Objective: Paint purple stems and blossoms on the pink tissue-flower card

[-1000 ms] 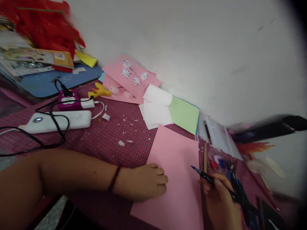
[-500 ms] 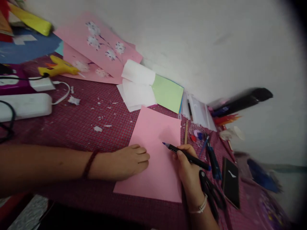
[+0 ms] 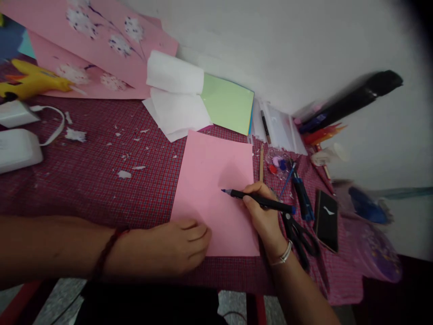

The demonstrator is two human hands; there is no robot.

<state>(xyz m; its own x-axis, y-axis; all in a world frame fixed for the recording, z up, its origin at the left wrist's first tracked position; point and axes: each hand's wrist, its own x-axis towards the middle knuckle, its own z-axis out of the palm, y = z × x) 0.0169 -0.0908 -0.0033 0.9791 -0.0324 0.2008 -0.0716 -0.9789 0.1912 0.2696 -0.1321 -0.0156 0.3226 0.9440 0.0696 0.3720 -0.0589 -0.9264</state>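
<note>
A plain pink sheet of paper (image 3: 213,167) lies on the checked tablecloth in front of me. My left hand (image 3: 186,246) rests palm down over its lower left corner, fingers lying on the paper and holding nothing. In my right hand (image 3: 265,216) is a black marker (image 3: 262,201) with a blue end, gripped between thumb and fingers. Its blue tip points left over the middle of the sheet; whether it touches the paper I cannot tell. No mark shows on the sheet.
Black scissors (image 3: 299,239), a pliers-like tool (image 3: 302,196) and a dark phone (image 3: 326,220) lie right of my right hand. Behind the sheet are white papers (image 3: 181,113) and a green pad (image 3: 227,103). A yellow glue gun (image 3: 37,81) and pink flower pictures (image 3: 149,74) lie at left.
My view has shifted, so the table things sit further left and higher. My left hand has slid nearer the sheet's lower edge. The marker stays in my right hand over the sheet.
</note>
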